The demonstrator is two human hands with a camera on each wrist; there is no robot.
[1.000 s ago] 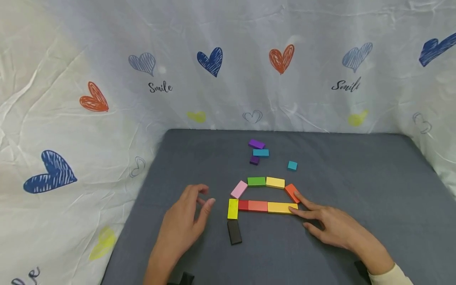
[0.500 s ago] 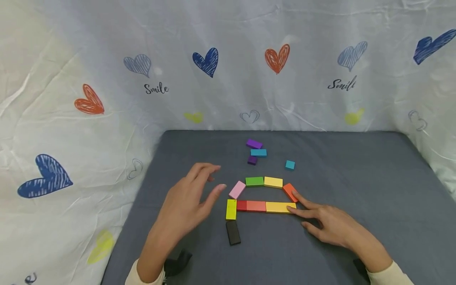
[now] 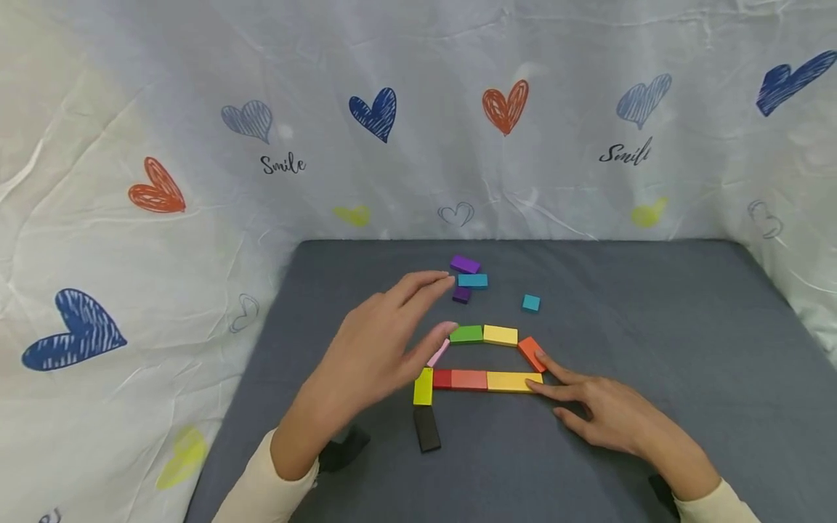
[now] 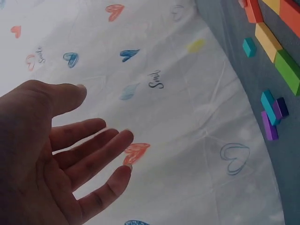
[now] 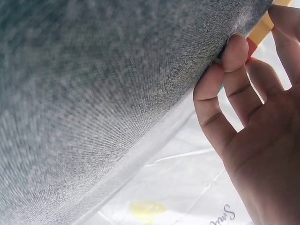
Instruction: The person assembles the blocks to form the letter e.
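My left hand (image 3: 386, 341) is held above the table, fingers extended and thumb apart, holding nothing. Its fingertips appear near a blue block (image 3: 474, 281), a purple block (image 3: 465, 264) and a dark purple block (image 3: 461, 295). In the left wrist view, the palm (image 4: 70, 159) is bare. My right hand (image 3: 608, 414) rests low at the right; one finger touches an orange block (image 3: 530, 352) and another the end of a long amber block (image 3: 506, 381). Green (image 3: 466, 334) and pale yellow (image 3: 500, 335) blocks lie behind. A pink block (image 3: 437, 354) is partly hidden by the left thumb.
Salmon (image 3: 468, 380) and red (image 3: 442, 378) blocks continue the row to a yellow block (image 3: 423, 392), with a black block (image 3: 427, 428) below. A small teal block (image 3: 531, 303) lies apart on the grey table (image 3: 654, 312). A heart-printed white cloth (image 3: 418, 174) stands behind.
My left hand has moved forward and right, from beside the pink block toward the purple and blue blocks. The right hand stays on the orange and amber blocks. The view has shifted slightly.
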